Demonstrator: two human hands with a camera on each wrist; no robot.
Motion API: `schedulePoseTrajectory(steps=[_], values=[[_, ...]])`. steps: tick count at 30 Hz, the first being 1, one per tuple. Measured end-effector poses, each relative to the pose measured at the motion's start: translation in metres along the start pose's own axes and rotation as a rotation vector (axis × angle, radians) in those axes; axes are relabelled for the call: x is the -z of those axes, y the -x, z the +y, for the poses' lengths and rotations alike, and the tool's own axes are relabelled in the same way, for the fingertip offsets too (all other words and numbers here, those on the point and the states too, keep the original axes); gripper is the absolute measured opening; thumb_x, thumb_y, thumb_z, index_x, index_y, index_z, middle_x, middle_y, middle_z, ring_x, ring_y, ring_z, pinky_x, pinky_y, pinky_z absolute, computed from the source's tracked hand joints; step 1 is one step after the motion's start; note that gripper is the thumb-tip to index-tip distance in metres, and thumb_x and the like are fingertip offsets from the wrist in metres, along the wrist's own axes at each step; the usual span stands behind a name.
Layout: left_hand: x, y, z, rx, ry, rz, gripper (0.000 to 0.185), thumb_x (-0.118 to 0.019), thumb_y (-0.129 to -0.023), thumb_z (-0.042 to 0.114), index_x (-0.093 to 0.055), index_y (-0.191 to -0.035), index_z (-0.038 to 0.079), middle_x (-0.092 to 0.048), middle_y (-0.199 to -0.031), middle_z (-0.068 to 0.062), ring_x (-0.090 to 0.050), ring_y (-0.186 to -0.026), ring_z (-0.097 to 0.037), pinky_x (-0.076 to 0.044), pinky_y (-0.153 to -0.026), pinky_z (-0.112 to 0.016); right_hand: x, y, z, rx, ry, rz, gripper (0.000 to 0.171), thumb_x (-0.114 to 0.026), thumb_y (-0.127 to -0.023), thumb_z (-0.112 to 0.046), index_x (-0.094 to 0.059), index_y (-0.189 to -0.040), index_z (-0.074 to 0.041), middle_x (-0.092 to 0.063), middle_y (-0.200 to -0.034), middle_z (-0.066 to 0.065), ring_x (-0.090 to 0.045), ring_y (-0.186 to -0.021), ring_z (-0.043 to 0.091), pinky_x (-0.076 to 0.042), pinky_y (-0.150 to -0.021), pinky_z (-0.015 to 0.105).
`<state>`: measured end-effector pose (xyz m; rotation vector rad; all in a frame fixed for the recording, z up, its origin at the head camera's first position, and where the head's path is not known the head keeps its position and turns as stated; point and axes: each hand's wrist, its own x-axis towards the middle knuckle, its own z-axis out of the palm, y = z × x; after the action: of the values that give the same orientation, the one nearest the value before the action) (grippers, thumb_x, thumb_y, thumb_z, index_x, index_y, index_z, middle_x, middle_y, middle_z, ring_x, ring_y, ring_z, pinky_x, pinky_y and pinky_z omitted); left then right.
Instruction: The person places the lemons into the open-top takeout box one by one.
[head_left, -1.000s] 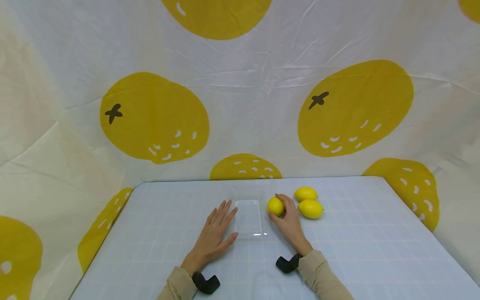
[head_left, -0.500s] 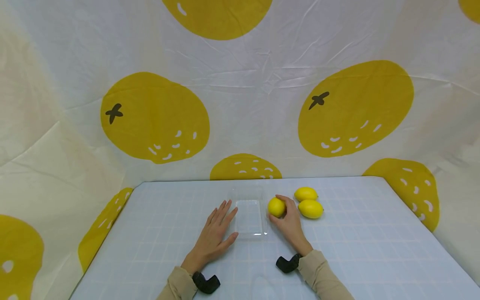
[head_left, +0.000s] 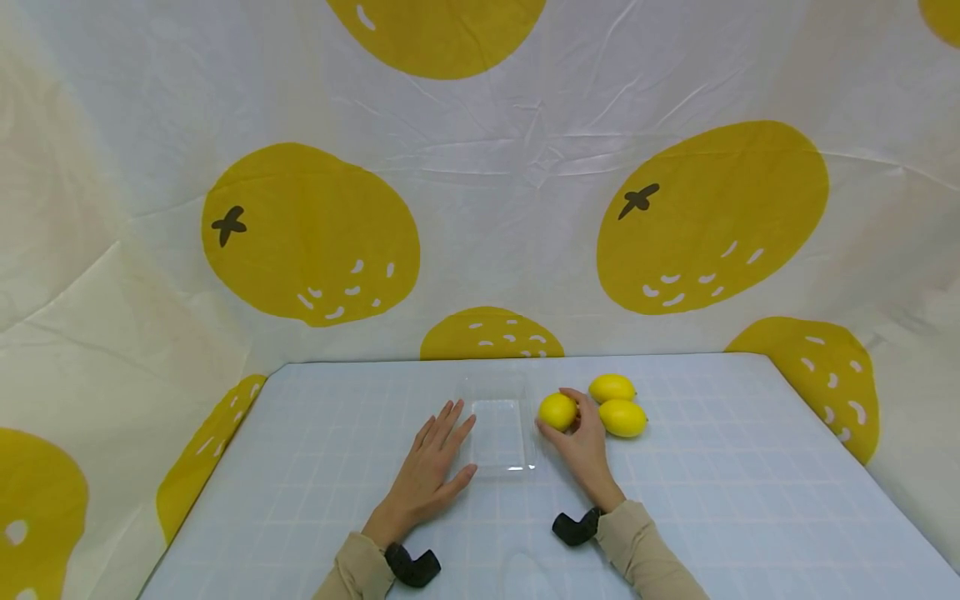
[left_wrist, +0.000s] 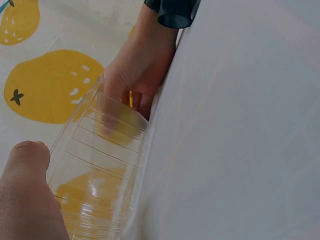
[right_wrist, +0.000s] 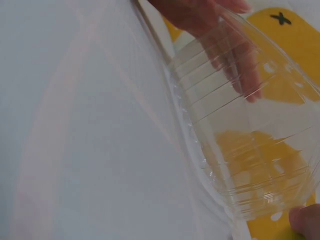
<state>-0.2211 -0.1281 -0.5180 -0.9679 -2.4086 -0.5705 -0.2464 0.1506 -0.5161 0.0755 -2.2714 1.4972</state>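
A clear plastic container (head_left: 498, 435) stands on the table in front of me. My left hand (head_left: 427, 479) lies along its left side with fingers straight and spread, fingertips at the rim. Just right of the container, my right hand (head_left: 585, 446) holds a yellow lemon (head_left: 557, 412) between thumb and fingers. Whether that lemon touches the table cannot be told. Two more lemons, a rear one (head_left: 612, 387) and a nearer one (head_left: 623, 418), lie side by side just beyond the right hand. In the right wrist view, only a fingertip (right_wrist: 306, 220) of that hand shows.
A pale blue checked cloth (head_left: 750, 500) covers the table. Behind and beside it hangs a white curtain (head_left: 510, 250) with large yellow fruit prints. A faint transparent curved outline (head_left: 525, 575) shows at the table's front edge; its kind is unclear.
My right hand and its lemon have shifted slightly to the right, away from the container. The left hand, container and two other lemons stay in place.
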Motion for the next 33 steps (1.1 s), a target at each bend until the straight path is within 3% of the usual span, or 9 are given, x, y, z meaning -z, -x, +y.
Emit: schedulePoseTrajectory(steps=[10,21,26,33], values=[[0.000,0.000,0.000,0.003,-0.009,-0.007,0.065,-0.049,-0.098,0.041,-0.037,-0.153,0.010,-0.028,-0.160,-0.017,-0.023,-0.148,-0.035,-0.025,-0.113,-0.060,0.001,0.000,-0.001,-0.022,-0.034,0.009,0.061,-0.081,-0.084,-0.027,-0.052,-0.135,-0.009,-0.053,-0.134,0.007,-0.050,-0.107,0.019,-0.046,-0.085,0.023],[-0.002,0.001,-0.002,0.010,-0.005,-0.020,0.065,-0.048,-0.097,0.041,-0.035,-0.154,0.011,-0.026,-0.161,-0.015,-0.020,-0.149,-0.032,-0.025,-0.114,-0.058,0.001,-0.001,-0.005,-0.007,-0.062,0.030,0.060,-0.080,-0.084,-0.028,-0.052,-0.135,-0.012,-0.052,-0.135,0.005,-0.048,-0.106,0.017,-0.045,-0.085,0.020],[-0.002,0.000,-0.002,0.013,0.012,-0.021,0.065,-0.048,-0.098,0.040,-0.034,-0.155,0.012,-0.025,-0.161,-0.015,-0.019,-0.150,-0.030,-0.026,-0.113,-0.060,0.006,-0.005,-0.024,0.026,-0.093,0.051,0.063,-0.082,-0.082,-0.027,-0.054,-0.136,-0.012,-0.053,-0.134,0.006,-0.048,-0.105,0.020,-0.046,-0.083,0.019],[-0.001,0.001,-0.001,0.022,0.021,-0.027,0.064,-0.048,-0.098,0.039,-0.035,-0.154,0.011,-0.024,-0.162,-0.014,-0.020,-0.149,-0.030,-0.026,-0.112,-0.061,0.004,-0.013,-0.045,0.043,-0.086,0.069,0.062,-0.083,-0.081,-0.033,-0.057,-0.135,-0.017,-0.054,-0.129,0.004,-0.050,-0.101,0.018,-0.049,-0.082,0.028]])
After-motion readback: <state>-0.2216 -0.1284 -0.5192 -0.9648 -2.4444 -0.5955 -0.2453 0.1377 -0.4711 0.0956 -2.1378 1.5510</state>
